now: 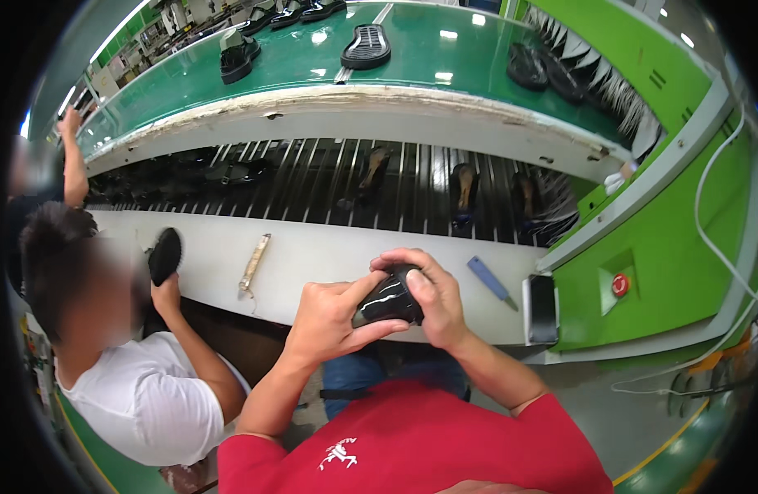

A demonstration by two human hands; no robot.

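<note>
Between my two hands is a glossy black shoe [389, 301], held above the near edge of the white bench. My left hand [334, 317] grips its left end, thumb on top and fingers beneath. My right hand [435, 298] wraps round the other end with the thumb pressed on the upper; part of the shoe is hidden by the fingers. On the bench to the right lies a blue-handled tool [488, 278] with a short metal tip. Left of my hands rests a slim tan stick-like tool [255, 262], its kind unclear.
Black shoes sit on the green conveyor belt [445, 59] at the back; one shoe [367, 46] shows its sole. Shoe parts [464, 191] lie on the slatted lower conveyor. At right stands a green machine [642, 272] with a red button [620, 285]. A co-worker [148, 387] holds a shoe [165, 257].
</note>
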